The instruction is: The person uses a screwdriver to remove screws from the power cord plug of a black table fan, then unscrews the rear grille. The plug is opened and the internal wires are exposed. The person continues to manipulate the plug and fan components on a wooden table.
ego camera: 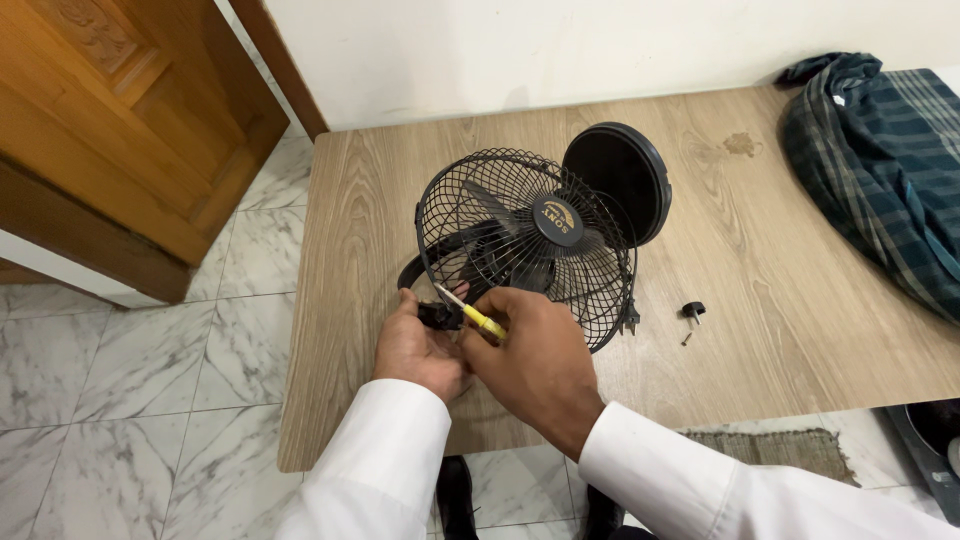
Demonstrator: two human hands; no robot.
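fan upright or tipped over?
Tipped over. The black fan lies on the wooden table, its round base raised edge-on and the grille facing up toward the camera.

We see a rectangular light wood-grain laminate tabletop (760, 290) standing on a white marble-tiled floor (150, 370), its far edge against a white wall. On it lies a small black table fan with a round wire cage (525, 240), tipped so its round black base (618, 180) points toward the wall. Just to the right of the fan lie a small black knob (692, 310) and a tiny screw (686, 340). At the far right corner rests a crumpled dark blue-green checked cloth (880, 170). A small brown stain (741, 144) marks the tabletop near the wall.
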